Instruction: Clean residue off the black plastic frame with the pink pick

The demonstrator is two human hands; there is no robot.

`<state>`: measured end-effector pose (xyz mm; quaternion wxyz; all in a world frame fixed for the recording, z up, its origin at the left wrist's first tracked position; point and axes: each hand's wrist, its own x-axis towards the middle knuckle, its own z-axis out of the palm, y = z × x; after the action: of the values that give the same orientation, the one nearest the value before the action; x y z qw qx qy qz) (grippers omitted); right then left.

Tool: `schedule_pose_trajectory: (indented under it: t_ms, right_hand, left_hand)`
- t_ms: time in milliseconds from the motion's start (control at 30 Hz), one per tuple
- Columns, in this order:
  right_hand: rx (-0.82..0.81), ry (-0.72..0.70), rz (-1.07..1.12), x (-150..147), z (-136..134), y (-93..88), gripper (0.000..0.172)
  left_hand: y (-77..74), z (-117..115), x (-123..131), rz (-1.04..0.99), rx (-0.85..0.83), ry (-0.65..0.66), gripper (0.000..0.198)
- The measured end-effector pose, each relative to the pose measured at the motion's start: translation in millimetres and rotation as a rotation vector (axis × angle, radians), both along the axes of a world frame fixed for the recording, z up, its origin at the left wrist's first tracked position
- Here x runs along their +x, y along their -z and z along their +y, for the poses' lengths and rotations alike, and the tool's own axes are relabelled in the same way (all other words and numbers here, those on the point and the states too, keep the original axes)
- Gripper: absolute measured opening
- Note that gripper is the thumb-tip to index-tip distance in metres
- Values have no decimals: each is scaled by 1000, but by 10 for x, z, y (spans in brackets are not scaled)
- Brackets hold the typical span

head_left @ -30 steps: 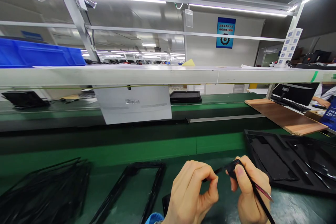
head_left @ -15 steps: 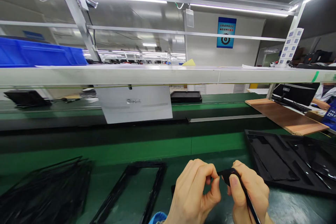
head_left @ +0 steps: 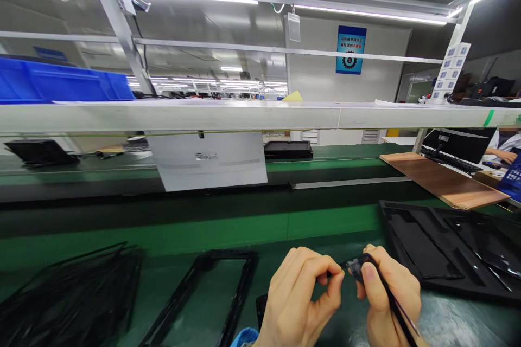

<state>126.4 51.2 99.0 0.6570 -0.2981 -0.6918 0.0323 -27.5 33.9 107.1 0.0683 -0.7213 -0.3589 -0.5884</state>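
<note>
At the bottom centre, my left hand is curled, with thumb and forefinger pinched against one side of a small black part. The other side of the part sits in the closed fingers of my right hand. That hand also grips a thin dark tool, tweezer-like, which runs down and right along the palm. Both hands hover just above the green work surface. The part is too small for me to make out its shape.
A black rectangular frame lies left of my hands, and a heap of thin black strips lies further left. A black moulded tray sits to the right, below a wooden board. Another person's hand shows at far right.
My hands have shifted slightly and stay together on the small part; the part has turned a little between the fingertips. The rest of the scene is the same.
</note>
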Motion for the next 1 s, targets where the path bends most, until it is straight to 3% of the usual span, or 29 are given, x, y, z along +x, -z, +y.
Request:
schedule_pose_trajectory:
  t_ms: [200, 367, 733, 1000]
  right_hand:
    - [213, 10, -107, -8, 59, -32, 23]
    - [275, -8, -177, -17, 80, -42, 23]
    - [113, 34, -134, 60, 41, -79, 21]
    - [150, 47, -166, 44, 27, -85, 21]
  left_hand:
    - [-12, -8, -7, 48, 36, -42, 18]
    - [22, 11, -46, 113, -8, -31, 17]
    - [30, 8, -52, 45, -49, -11, 16]
    - [-8, -34, 13, 35, 59, -40, 16]
